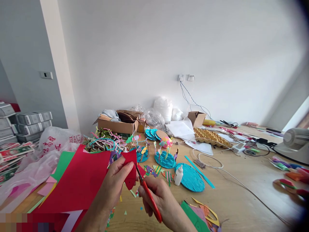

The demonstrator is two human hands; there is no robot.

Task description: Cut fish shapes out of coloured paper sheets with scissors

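My left hand (118, 180) pinches a small piece of red paper (130, 161) near the middle of the head view. Red-handled scissors (151, 198) are in my right hand (158, 196), their dark blades at the right edge of the red piece. A large red sheet (79, 177) lies on other coloured sheets to the left of my left hand. Beyond my hands, blue discs (165, 160) carry small upright decorations, and patterned paper fish (154, 170) lie before them. A white glue bottle (178, 175) stands beside a flat blue oval (191, 178).
Green and orange paper scraps (195, 216) lie at the front right. Behind are a cardboard box (116, 126), pipe cleaners (103, 141) and a yellow egg tray (212, 138). A white cable (248, 190) crosses the table near a fan (295, 145).
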